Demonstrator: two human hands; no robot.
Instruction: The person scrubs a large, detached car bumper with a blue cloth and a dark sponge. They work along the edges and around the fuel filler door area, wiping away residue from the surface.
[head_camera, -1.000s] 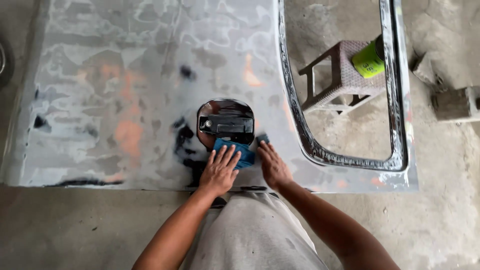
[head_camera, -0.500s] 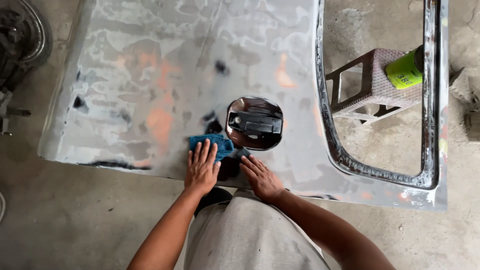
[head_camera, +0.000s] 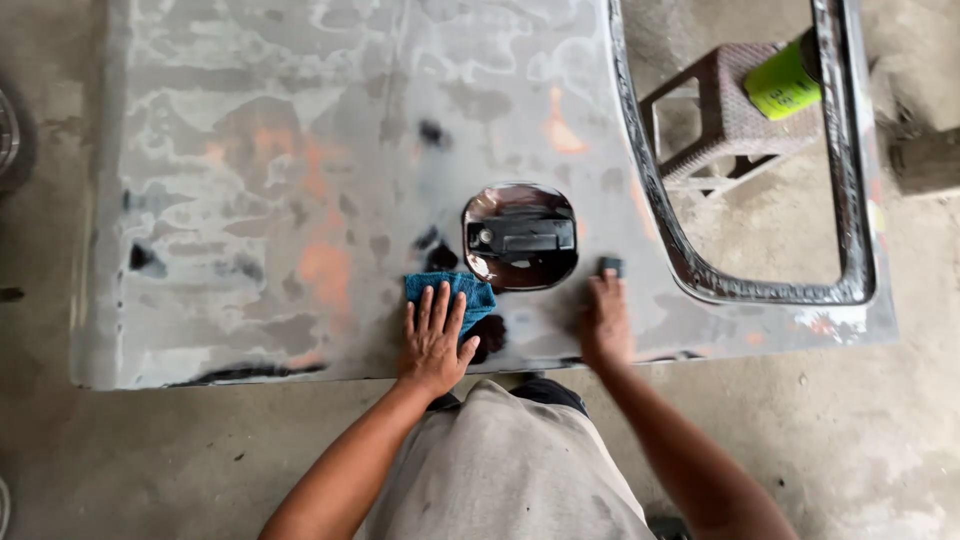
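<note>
A sanded grey car door panel (head_camera: 300, 150) with orange and black patches lies flat before me. My left hand (head_camera: 436, 340) presses flat on a blue cloth (head_camera: 452, 292) near the panel's front edge. My right hand (head_camera: 605, 325) lies on the panel to the right, fingers over a small dark block (head_camera: 610, 266), likely a sanding block. Between the hands, slightly farther away, sits the chrome handle recess with a black door handle (head_camera: 522, 236).
The window opening of the door, edged by a black frame (head_camera: 650, 215), shows a brown woven stool (head_camera: 725, 125) with a green can (head_camera: 782, 82) on it. Concrete floor (head_camera: 880, 430) surrounds the panel. A dark round object is at the far left edge.
The right hand has slid rightward away from the cloth to the small dark block. The left hand stays on the blue cloth. The camera view has shifted.
</note>
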